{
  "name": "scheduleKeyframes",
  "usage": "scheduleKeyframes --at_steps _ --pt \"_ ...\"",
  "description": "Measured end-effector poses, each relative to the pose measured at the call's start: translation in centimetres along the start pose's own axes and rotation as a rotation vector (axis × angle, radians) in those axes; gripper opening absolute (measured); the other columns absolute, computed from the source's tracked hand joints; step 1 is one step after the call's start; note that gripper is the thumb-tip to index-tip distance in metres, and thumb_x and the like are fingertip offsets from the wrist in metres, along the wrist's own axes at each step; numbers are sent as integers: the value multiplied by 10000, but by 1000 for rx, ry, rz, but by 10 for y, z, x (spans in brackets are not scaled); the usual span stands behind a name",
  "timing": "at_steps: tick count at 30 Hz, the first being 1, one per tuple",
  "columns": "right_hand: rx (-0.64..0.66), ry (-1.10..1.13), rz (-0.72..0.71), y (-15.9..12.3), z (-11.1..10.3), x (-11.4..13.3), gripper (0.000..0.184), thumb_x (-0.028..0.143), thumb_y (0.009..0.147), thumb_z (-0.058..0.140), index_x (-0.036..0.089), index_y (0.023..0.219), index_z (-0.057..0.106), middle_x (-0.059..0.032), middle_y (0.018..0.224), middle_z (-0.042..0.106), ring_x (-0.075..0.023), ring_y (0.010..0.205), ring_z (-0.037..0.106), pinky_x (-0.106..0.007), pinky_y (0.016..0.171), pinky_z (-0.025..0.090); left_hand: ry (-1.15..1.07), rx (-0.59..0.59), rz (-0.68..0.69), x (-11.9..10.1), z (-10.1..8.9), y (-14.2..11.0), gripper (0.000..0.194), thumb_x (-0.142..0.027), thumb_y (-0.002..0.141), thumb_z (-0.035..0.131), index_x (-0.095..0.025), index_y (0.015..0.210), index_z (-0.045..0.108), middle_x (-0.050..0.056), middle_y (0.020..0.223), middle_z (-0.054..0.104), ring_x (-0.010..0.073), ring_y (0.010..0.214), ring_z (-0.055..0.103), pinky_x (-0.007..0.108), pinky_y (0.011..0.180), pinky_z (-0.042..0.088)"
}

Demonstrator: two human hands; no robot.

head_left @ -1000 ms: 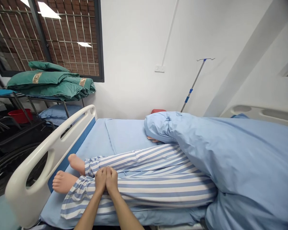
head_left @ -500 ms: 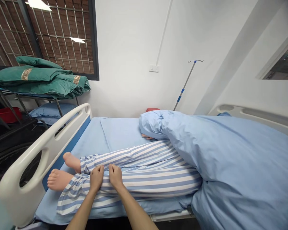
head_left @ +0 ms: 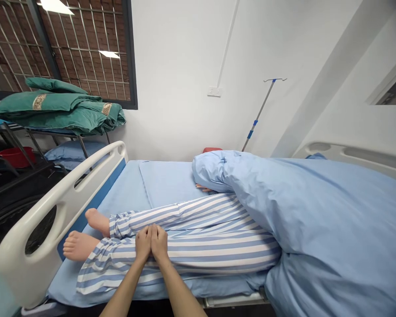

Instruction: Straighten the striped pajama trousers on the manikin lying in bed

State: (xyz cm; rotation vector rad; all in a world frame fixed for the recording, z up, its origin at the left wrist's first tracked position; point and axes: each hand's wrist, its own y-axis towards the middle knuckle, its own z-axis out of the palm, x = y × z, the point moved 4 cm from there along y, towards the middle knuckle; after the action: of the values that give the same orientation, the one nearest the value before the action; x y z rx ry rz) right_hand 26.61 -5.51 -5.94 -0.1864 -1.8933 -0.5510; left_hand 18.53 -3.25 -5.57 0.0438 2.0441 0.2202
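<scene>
A figure in blue-and-white striped trousers (head_left: 204, 237) lies on a hospital bed, bare feet (head_left: 81, 244) toward the white footboard (head_left: 53, 215). A light blue quilt (head_left: 317, 211) covers the upper body. My left hand (head_left: 143, 242) and my right hand (head_left: 160, 242) rest side by side on the near lower leg, touching each other. Their fingers lie stretched over the striped cloth and hold nothing.
A blue sheet (head_left: 165, 180) covers the mattress. Folded green blankets (head_left: 59, 110) sit on a rack at the left, with a red basin (head_left: 13, 156) below. An IV pole (head_left: 260, 110) stands by the white wall. The headboard (head_left: 356, 156) is at the right.
Half a second ago my hands were apart on the leg; they have slid back together and now touch, as they did a second ago.
</scene>
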Motion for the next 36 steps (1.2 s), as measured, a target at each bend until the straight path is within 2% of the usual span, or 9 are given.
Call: scheduleKeyframes --at_steps 6,10,14,18,24,28,31,33,36 --pt "-24 12 10 -1 0 0 397 333 891 329 178 599 549 -20 560 583 -132 531 483 -238 527 309 170 23 45 6 1 -5 358 -362 844 327 -188 569 477 25 578 577 131 582 486 254 604 326" --pt "47 -39 -19 8 -5 5 420 318 884 325 178 558 550 -25 538 590 -128 509 472 -243 505 273 262 4 42 3 1 -4 366 -350 849 318 -188 564 481 27 595 589 126 596 493 237 605 315" --pt "100 -154 -130 18 -27 11 422 303 886 335 185 541 547 -19 527 583 -122 501 444 -260 515 225 362 26 45 -2 5 -6 361 -319 846 324 -189 544 474 23 597 590 125 604 493 233 590 284" --pt "60 -204 -126 14 -49 0 445 326 910 311 191 540 518 -5 506 547 -120 500 434 -265 527 208 417 21 44 -4 6 -9 338 -300 837 336 -194 542 463 16 594 577 132 614 493 238 593 272" --pt "-43 -203 -67 6 -54 -16 447 345 918 304 202 550 513 -8 509 545 -131 502 450 -268 531 215 367 59 -41 -9 9 -4 329 -338 801 377 -199 513 454 6 553 537 142 595 479 241 575 274" --pt "-67 -138 -53 9 -56 -16 445 353 912 303 202 555 521 -8 513 550 -136 506 462 -262 524 232 73 -20 -100 -30 22 1 332 -374 768 390 -205 482 376 -29 464 415 120 526 401 239 539 289" --pt "-70 -73 -22 10 -59 -16 436 349 902 308 200 555 526 -13 528 567 -138 515 480 -253 518 252 -143 -77 -151 -37 38 -4 319 -389 770 370 -207 509 382 -34 465 412 112 507 385 237 522 312" --pt "-84 -23 8 10 -60 -18 414 341 893 317 197 566 528 -16 550 582 -139 525 486 -243 518 275 -105 -47 -117 -36 48 -11 329 -396 778 367 -195 528 441 -11 505 486 121 532 426 243 543 325" --pt "-111 42 53 11 -60 -23 383 332 879 332 192 570 510 -12 557 578 -135 530 476 -233 519 306 108 20 -14 -30 56 -20 352 -400 791 374 -182 553 514 31 581 580 135 579 481 250 582 319"
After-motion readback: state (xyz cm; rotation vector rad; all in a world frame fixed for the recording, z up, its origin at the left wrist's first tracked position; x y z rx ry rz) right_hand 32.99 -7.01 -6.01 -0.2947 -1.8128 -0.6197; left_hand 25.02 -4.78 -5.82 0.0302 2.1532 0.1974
